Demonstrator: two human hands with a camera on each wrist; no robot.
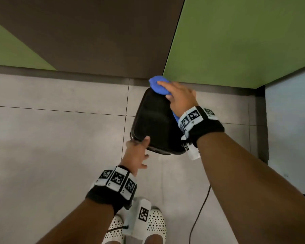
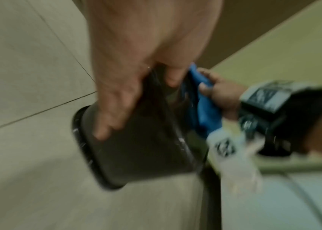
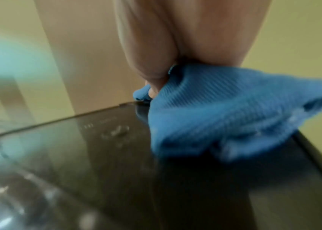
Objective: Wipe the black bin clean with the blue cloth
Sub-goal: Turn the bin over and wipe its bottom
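Observation:
The black bin (image 1: 153, 120) stands on the tiled floor with its wide rim down, as the left wrist view shows (image 2: 142, 147). My left hand (image 1: 139, 148) grips its near corner, thumb on the top face and fingers down the side (image 2: 120, 93). My right hand (image 1: 180, 97) holds the bunched blue cloth (image 1: 156, 86) and presses it on the bin's far corner. In the right wrist view the cloth (image 3: 225, 112) lies on the glossy black surface (image 3: 97, 155), with my fingers curled into it. Both wrist views are blurred.
Green wall panels (image 1: 236, 41) and a brown one (image 1: 95, 32) stand right behind the bin. A pale surface (image 1: 289, 120) rises at the right. A black cable (image 1: 199, 213) runs over the floor near my white slippers (image 1: 155, 224).

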